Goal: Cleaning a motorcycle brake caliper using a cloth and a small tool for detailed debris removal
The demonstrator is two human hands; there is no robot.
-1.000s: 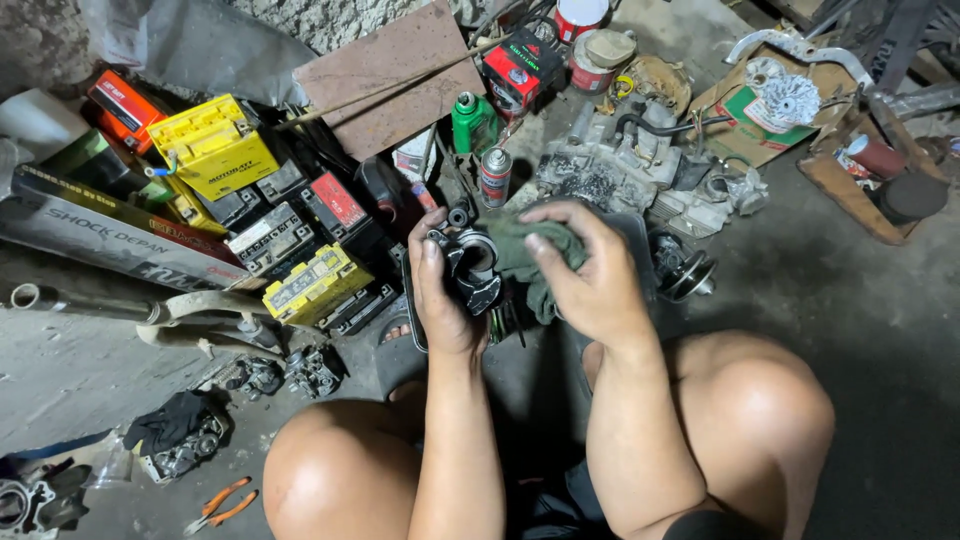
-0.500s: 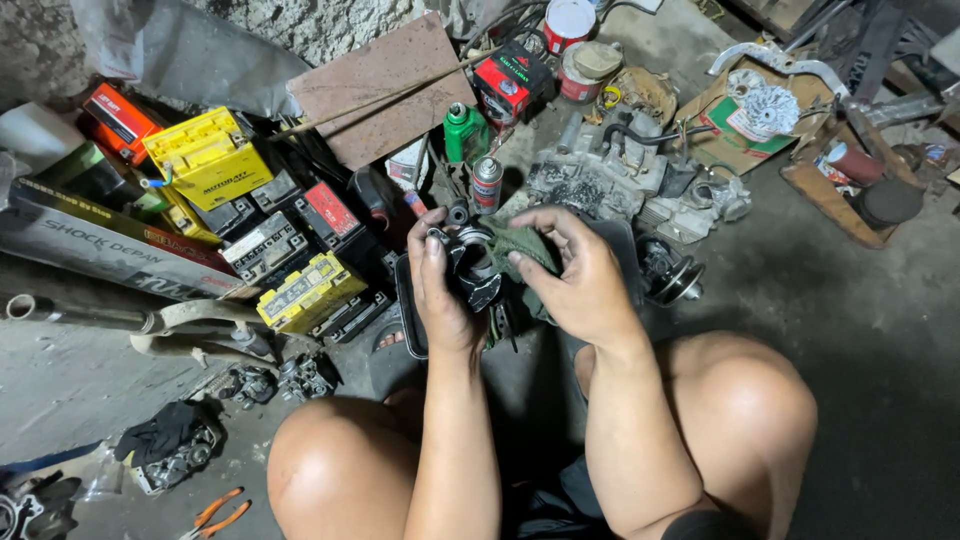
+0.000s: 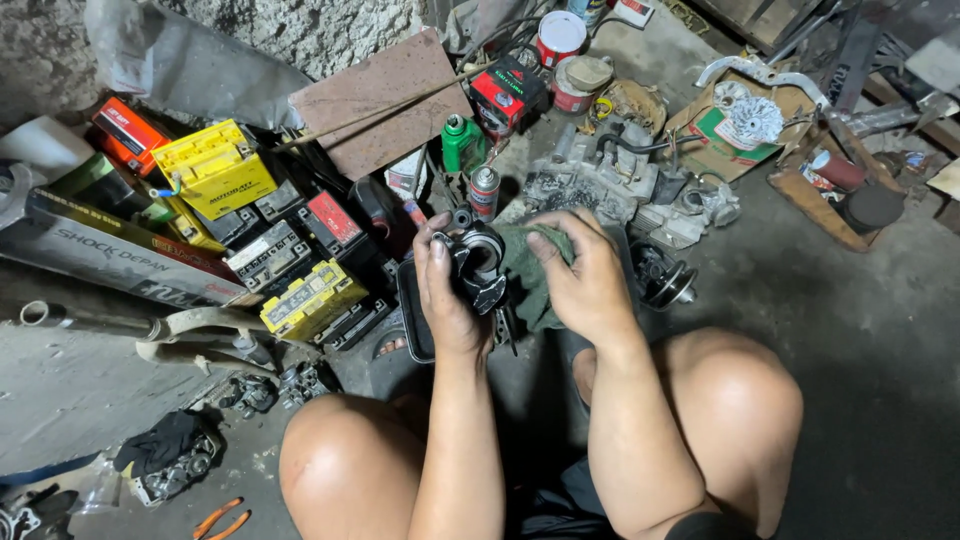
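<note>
My left hand grips a black metal engine part with a round opening, held up over my knees. My right hand presses a dark green rag against the right side of that part. Both hands are greasy. Under the hands lies a black tray on the concrete floor, mostly hidden by my arm.
Yellow and black batteries are piled at the left. A green bottle, a spray can and a grey engine casing stand beyond the hands. Orange-handled pliers lie at the lower left. A cardboard box with a metal part sits upper right.
The camera has shifted slightly, so the hands sit a little lower in view. My right hand has slid the rag along the part; the left hand keeps its grip.
</note>
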